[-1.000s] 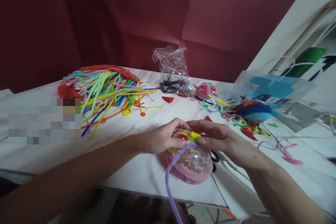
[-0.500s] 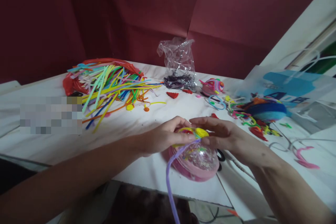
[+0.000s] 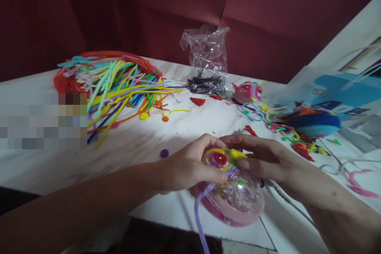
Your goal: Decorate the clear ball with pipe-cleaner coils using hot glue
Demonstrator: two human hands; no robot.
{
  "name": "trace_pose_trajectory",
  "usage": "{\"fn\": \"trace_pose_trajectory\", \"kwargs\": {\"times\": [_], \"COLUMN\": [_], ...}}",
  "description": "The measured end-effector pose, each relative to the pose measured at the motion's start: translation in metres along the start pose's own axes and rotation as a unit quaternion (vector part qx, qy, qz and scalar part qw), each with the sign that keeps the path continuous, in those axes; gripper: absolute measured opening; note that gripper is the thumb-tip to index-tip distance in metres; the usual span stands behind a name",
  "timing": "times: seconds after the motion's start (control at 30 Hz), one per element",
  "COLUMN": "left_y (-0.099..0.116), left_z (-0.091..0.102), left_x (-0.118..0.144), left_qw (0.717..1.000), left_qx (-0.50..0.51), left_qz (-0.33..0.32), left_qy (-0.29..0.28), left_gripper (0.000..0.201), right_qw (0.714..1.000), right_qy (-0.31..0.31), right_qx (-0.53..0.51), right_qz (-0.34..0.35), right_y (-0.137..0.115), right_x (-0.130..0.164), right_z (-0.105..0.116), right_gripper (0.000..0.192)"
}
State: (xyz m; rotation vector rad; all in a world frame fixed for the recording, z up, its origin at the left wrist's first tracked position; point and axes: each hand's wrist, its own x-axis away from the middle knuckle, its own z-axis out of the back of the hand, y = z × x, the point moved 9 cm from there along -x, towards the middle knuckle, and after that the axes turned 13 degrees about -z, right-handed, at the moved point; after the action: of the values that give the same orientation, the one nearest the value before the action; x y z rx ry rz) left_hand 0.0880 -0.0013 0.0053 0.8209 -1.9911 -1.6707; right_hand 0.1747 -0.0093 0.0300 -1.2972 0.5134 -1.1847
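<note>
Fingers of the left hand curl around the near side of a pink dome-shaped ornament, with the thumb pressed on its top; fingers of the right hand close on the far side, so both hands are clamped on it. The ornament sits low and just right of centre in the frame, at the near edge of the worktop. Its body is clear, glittery plastic on a pink rim, and its crown carries fuzzy spirals of red, yellow and purple wire. A long lilac pipe cleaner trails from it down past the lower edge of the frame.

A loose heap of pipe cleaners in many colours fans across the upper left. At upper centre a crinkled clear plastic bag stands over dark pieces. To its right lies a small pink wrapped ball, with bent scraps and a blue fuzzy coil further right. A small purple disc lies just left of the hands.

The worktop is white and lightly smudged. Behind it hangs dark red paper, creased.
</note>
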Motion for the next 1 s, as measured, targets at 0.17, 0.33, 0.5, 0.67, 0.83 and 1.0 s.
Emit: {"fn": "trace_pose_trajectory", "kwargs": {"times": [0.17,0.33,0.5,0.67,0.83,1.0], "left_y": [-0.002,-0.001,-0.002,-0.002,-0.001,-0.001], "left_z": [0.000,0.001,0.000,-0.002,-0.005,-0.007], "left_x": [0.001,0.001,-0.003,-0.006,-0.008,-0.011], "left_qw": [1.000,1.000,1.000,1.000,0.999,0.999], "left_qx": [-0.001,-0.012,-0.004,-0.011,-0.028,-0.023], "left_qz": [0.009,0.003,0.004,0.011,0.026,0.028], "left_qy": [0.008,0.014,0.014,0.021,0.021,0.021], "left_gripper": [0.047,0.043,0.041,0.039,0.040,0.042], "right_qw": [0.999,0.995,0.995,0.995,0.992,0.983], "right_qy": [0.007,0.019,0.025,0.029,0.027,0.047], "right_qx": [0.054,0.095,0.100,0.097,0.121,0.178], "right_qz": [-0.002,-0.006,-0.016,-0.020,-0.018,-0.011], "right_y": [-0.005,-0.010,-0.010,-0.006,-0.010,-0.016], "right_x": [-0.002,-0.003,0.000,0.003,0.004,0.004], "right_z": [-0.004,-0.004,-0.002,0.002,0.000,0.002], "right_gripper": [0.037,0.034,0.031,0.024,0.032,0.037]}}
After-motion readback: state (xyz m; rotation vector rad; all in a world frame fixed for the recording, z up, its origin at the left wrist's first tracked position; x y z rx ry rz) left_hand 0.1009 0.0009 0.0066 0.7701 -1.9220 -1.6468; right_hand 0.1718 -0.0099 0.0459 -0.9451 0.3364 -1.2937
